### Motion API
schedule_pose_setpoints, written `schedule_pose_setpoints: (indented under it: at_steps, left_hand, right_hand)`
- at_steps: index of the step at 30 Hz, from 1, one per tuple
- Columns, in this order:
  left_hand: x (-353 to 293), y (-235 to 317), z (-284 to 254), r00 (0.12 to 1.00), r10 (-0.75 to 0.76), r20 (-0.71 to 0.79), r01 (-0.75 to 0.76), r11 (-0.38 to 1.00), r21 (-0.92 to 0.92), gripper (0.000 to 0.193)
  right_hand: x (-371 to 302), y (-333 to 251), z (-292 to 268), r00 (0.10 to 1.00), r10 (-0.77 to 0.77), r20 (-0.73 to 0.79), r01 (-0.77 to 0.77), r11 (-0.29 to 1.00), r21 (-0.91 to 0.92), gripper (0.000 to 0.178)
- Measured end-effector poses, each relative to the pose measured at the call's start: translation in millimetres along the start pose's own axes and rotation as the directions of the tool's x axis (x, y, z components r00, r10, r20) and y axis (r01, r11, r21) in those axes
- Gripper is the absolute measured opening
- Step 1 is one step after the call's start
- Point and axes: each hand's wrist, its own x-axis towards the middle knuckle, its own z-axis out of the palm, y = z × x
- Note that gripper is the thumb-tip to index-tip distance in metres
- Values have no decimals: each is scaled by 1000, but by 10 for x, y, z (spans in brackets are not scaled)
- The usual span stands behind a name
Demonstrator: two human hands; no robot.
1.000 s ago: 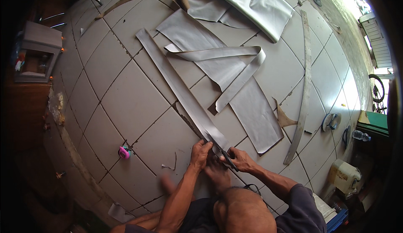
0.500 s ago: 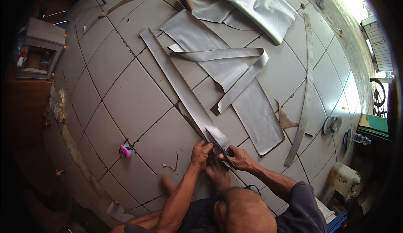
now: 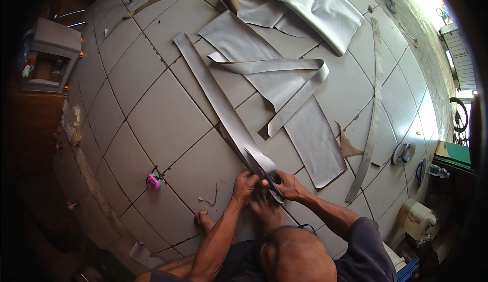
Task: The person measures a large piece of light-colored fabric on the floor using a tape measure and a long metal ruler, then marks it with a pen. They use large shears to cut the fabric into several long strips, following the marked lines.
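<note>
My left hand (image 3: pixel 244 186) pinches the near edge of a long, narrow silver-grey strip (image 3: pixel 218 96) of leather-like sheet. My right hand (image 3: pixel 287 185) grips dark scissors (image 3: pixel 261 169), whose blades point up along the strip's near end. Where the blades meet the material is partly hidden by the fingers. A bare foot (image 3: pixel 267 213) rests just below the hands. To the right of the strip lies a wider silver-grey panel (image 3: pixel 317 145), with a folded band (image 3: pixel 300 101) of the same material across it.
A large crumpled silver sheet (image 3: pixel 305 5) lies at the far side. On the right are a long metal straightedge (image 3: pixel 373 109), a brown scrap (image 3: pixel 349 147), a sandal (image 3: pixel 403 153) and a jerrycan (image 3: pixel 417 221). A pink tape measure (image 3: pixel 153 181) sits on the left tiles.
The fingers of my right hand have shifted on the scissors' handles, and the blades look spread wider. My left hand keeps its hold on the strip. The view has shifted slightly.
</note>
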Motion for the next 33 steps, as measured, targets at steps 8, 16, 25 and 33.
schedule_pose_setpoints:
  at_steps: [8,16,25,33]
  left_hand:
    - [-38,257,48,978,37,-204,-72,983,-167,22]
    - [381,415,-105,961,157,-227,-126,981,147,19]
    - [202,387,-34,979,25,-200,-54,989,-138,18]
    - [246,349,-116,999,39,-32,-42,993,-111,19]
  right_hand:
    - [-72,-2,-39,1000,14,2,-14,999,-31,88]
    - [-245,9,12,997,68,20,-67,997,-48,83]
    - [-316,54,87,997,80,7,-80,996,-40,82]
    - [-273,72,102,998,67,-4,-67,998,10,83]
